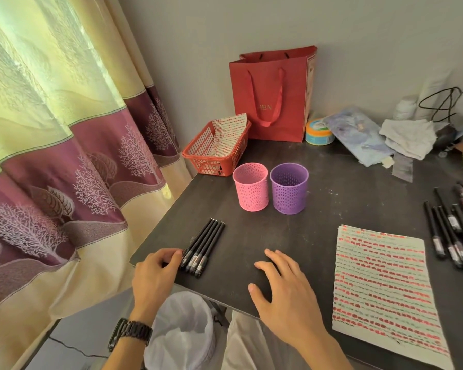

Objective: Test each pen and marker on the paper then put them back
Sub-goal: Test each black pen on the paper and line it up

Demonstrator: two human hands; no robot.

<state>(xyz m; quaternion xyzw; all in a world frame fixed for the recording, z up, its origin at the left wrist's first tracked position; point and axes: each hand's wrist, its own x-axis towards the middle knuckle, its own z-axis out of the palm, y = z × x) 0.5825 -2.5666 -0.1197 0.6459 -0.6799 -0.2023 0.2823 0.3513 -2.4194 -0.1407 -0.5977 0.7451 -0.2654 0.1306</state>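
Note:
Several black pens (203, 244) lie side by side near the dark table's left corner. My left hand (155, 276) sits at the table edge, its curled fingertips touching the cap ends of that row. My right hand (284, 292) rests flat on the table, fingers spread, holding nothing. A stack of paper (382, 287) covered in red and green test strokes lies to the right. More black pens and markers (455, 233) are piled at the far right edge. An empty pink cup (250, 186) and a purple cup (289, 188) stand behind.
A red basket (217, 149) with marked paper inside sits at the back left, beside a red gift bag (274, 94). A round tub (318, 132), cloths and cables crowd the back right. A white-lined bin (182, 332) stands under the table edge. Curtain on the left.

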